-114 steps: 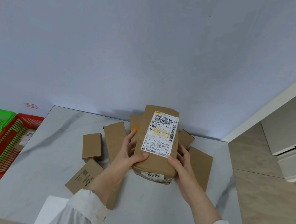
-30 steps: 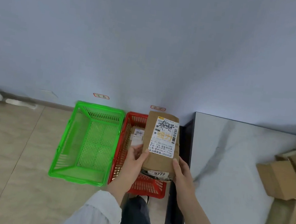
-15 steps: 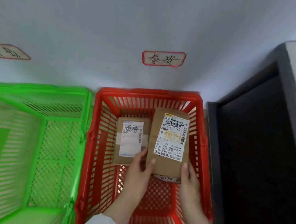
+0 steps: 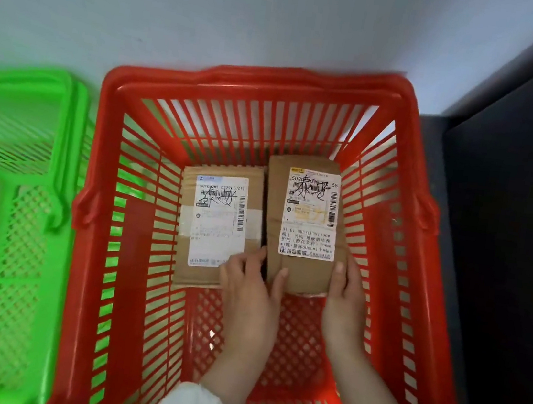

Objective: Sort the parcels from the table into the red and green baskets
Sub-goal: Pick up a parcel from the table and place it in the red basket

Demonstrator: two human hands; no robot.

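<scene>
Head view: both hands pinch the tall parcel (image 4: 302,227) low inside the red basket (image 4: 258,75), left hand (image 4: 252,288) at its 7 o'clock corner, right hand (image 4: 346,290) at 5 o'clock. A second parcel (image 4: 218,226) lies touching at 9 o'clock. Left fingers sit in that seam; releasing carelessly could trap them or nudge it.

This looks like a small parcel-sorting corner in a plain room, not a home kitchen or a shop floor. The red basket (image 4: 407,200) sits pushed against a bare pale wall (image 4: 216,8). Inside it lie two brown cardboard parcels (image 4: 217,229) with printed shipping labels, barcodes and handwritten marks. Just left of the red basket stands a matching green basket (image 4: 21,203), and to its right rises the dark side of a table (image 4: 508,233).
</scene>
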